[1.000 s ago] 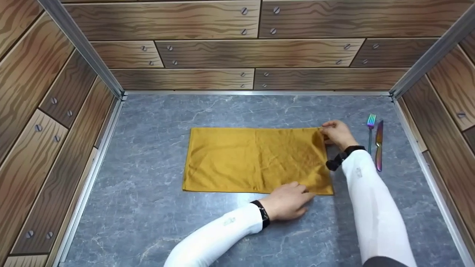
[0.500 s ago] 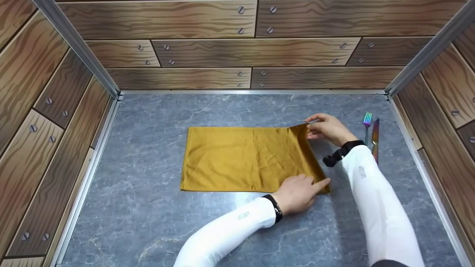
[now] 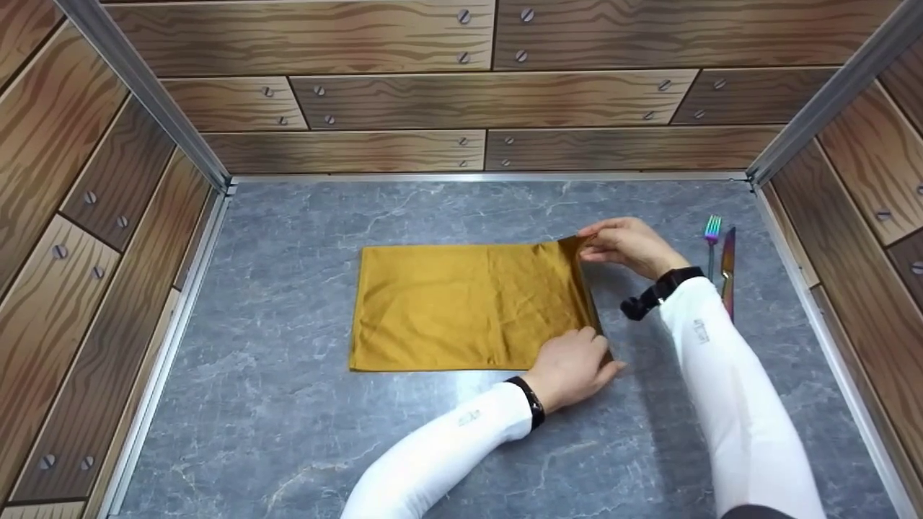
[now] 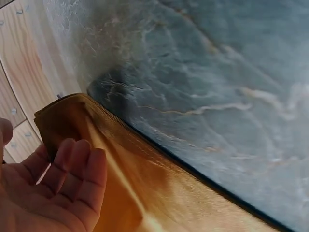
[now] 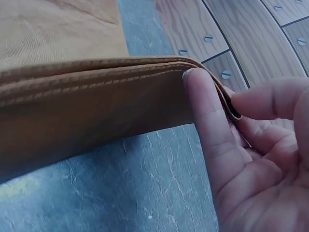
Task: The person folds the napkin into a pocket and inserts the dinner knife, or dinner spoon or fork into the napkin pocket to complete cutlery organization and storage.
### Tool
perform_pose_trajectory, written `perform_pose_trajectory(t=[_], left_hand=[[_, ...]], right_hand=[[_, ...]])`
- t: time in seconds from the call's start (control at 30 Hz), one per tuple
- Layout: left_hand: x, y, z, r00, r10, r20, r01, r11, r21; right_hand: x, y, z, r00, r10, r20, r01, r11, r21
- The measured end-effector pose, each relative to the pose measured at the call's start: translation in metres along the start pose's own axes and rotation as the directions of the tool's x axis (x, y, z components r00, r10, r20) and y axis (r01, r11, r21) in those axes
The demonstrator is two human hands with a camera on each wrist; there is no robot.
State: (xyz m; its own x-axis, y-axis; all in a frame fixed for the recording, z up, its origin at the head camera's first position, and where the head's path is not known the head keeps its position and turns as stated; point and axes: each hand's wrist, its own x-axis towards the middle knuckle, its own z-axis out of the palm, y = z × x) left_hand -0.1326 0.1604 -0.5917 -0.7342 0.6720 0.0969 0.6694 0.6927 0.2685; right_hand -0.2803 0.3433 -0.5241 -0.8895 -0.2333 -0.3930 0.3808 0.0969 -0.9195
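A mustard-gold cloth napkin (image 3: 433,306) with a satin sheen lies flat on the grey table, its right end raised. My right hand (image 3: 629,246) pinches the far right corner between thumb and fingers; the right wrist view shows stitched layers of the napkin (image 5: 96,96) bent up at those fingertips. At the near right corner, my left hand (image 3: 573,366) rests on the napkin with its thumb out past the edge. In the left wrist view, the fingers (image 4: 91,169) curl loosely before the lifted napkin edge (image 4: 67,108), the thumb standing apart.
A rainbow-sheen fork (image 3: 712,231) and a matching knife (image 3: 730,259) lie right of the napkin, their lower parts behind the right sleeve. Wood-patterned panels (image 3: 375,151) with metal rails enclose the marbled table (image 3: 288,432) at the back and sides.
My right hand has lifted the napkin's far right corner and drawn it left. My left hand has moved up onto the near right corner, and the right edge now stands further left.
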Motion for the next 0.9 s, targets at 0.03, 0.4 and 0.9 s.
perform_pose_trajectory(t=[0.03,0.4,0.9], left_hand=[[-0.001,-0.002,0.0,1.0,-0.003,-0.013,0.003,1.0,-0.011],[-0.004,-0.018,0.003,0.994,-0.057,-0.088,0.041,0.984,-0.173],[-0.006,-0.022,0.01,0.973,-0.23,0.0,0.219,0.925,-0.311]], right_hand=[[0.0,0.0,-0.001,1.0,0.001,0.002,-0.001,1.0,0.001],[-0.002,0.003,-0.007,1.0,-0.015,0.008,0.015,1.0,0.023],[0.002,0.002,-0.002,1.0,-0.007,0.006,0.007,1.0,-0.027]])
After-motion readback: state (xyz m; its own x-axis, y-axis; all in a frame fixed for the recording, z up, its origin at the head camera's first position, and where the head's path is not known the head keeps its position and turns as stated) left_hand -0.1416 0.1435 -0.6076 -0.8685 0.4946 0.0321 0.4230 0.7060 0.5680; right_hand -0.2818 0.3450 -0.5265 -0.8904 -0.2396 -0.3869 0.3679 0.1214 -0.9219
